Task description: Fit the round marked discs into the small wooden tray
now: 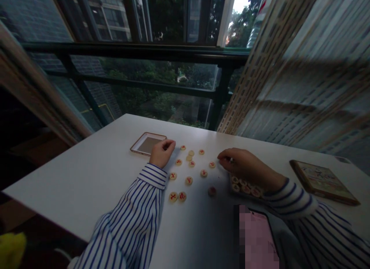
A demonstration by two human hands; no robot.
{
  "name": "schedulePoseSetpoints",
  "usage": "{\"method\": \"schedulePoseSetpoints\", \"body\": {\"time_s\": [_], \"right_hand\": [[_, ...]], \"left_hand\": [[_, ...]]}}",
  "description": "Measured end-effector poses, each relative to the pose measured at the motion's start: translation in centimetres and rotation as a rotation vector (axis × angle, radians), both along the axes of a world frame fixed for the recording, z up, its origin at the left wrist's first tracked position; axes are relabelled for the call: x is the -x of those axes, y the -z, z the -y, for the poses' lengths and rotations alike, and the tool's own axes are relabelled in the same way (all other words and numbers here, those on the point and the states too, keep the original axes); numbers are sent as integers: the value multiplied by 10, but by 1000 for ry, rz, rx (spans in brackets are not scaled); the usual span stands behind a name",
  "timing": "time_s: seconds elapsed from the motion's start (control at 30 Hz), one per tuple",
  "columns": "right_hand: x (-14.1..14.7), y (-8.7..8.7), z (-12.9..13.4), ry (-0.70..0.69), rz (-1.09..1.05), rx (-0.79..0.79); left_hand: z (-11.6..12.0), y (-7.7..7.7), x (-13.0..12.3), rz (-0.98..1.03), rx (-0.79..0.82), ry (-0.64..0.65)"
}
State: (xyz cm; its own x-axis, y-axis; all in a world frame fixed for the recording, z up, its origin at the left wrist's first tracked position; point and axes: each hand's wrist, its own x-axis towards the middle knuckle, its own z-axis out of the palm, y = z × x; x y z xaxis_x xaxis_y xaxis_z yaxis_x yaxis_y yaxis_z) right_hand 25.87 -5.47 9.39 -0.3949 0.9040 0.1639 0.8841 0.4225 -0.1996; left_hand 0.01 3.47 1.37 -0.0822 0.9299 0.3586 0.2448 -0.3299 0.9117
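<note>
My left hand is closed, fingers curled in, beside the right side of a shallow rectangular tray; anything inside the fingers is hidden. To its right lie several round xiangqi pieces with red characters, among them one piece near the middle and a touching pair, including a piece at the front. Two pieces near the back, one a plain-looking disc, show no clear marking. Over an open box of more xiangqi pieces, my right hand is closed with fingertips together; its contents are hidden.
A phone lies at the front of the white table. One dark-looking piece sits left of the box. A flat picture-covered case lies on the right. Behind the table are a railing and a curtain.
</note>
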Motion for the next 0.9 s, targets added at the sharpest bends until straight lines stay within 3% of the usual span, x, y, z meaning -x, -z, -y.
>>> {"method": "schedulePoseSetpoints", "body": {"time_s": [0.23,0.53,0.9], "right_hand": [[26,9,-40,-50,120,63],[51,28,-77,-156,315,107],[68,36,-96,-288,369,141]], "left_hand": [[1,1,10,-207,-123,-13],[2,-1,12,-360,-120,-21],[3,2,7,-400,-145,-30]]}}
